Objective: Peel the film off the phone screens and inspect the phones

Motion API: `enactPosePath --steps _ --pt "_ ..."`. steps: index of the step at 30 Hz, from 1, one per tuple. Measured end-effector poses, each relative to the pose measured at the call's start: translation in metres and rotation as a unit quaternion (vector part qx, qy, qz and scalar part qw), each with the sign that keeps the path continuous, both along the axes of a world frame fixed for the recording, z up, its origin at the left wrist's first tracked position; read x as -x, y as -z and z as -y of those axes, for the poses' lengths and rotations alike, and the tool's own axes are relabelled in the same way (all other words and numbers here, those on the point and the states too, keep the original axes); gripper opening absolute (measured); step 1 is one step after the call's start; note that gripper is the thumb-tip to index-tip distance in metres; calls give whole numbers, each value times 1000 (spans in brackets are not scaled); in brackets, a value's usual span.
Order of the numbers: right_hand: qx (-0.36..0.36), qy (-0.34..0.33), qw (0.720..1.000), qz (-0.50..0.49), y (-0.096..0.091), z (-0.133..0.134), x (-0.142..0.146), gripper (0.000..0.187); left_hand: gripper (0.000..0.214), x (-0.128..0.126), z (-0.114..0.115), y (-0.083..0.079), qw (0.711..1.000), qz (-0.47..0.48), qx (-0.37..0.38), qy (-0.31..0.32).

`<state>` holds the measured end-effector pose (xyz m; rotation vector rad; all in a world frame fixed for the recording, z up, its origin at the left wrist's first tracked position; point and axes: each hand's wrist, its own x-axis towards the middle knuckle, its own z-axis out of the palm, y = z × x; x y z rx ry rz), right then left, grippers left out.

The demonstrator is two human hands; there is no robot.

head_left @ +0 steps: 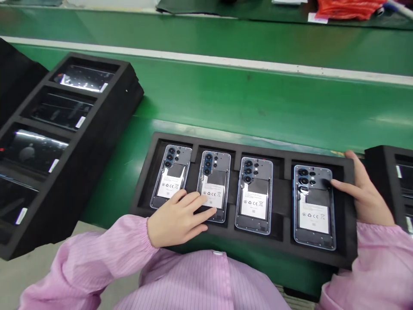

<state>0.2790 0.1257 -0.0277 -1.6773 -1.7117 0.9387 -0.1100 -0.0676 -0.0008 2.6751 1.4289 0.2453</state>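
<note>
A black foam tray lies in front of me, slightly tilted in view. In its recesses several phones lie in a row, camera lenses at the top, each with a white printed label. My left hand is open, its fingers spread over the lower part of the second phone from the left. Its fingertips also come close to the leftmost phone. The third phone lies untouched. My right hand grips the tray's right end, with one finger reaching over the rim to the upper edge of the rightmost phone.
At left, a tall stack of black foam trays holds dark glossy phones, screens up. Another black tray stands at the right edge. The bench surface is green with a pale strip. Red material lies at the top right.
</note>
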Motion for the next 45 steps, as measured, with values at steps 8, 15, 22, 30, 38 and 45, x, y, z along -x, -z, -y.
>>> enactPosePath --steps 8,15,22,30,38,45 --pt "48 26 995 -88 -1 3 4 90 32 12 2 11 999 -11 -40 25" --pt "61 13 994 -90 1 0 -1 93 42 9 -2 11 998 -16 -20 61" --pt "59 22 993 -103 -3 4 5 90 34 13 -4 11 995 5 -42 86" --pt "71 93 976 -184 0 3 6 93 66 84 -77 -14 887 17 30 -460" --pt "114 132 951 -254 -29 19 9 90 79 117 -93 15 748 392 146 -516" --pt "189 180 930 -261 -45 12 4 99 53 130 -73 6 716 559 82 -411"
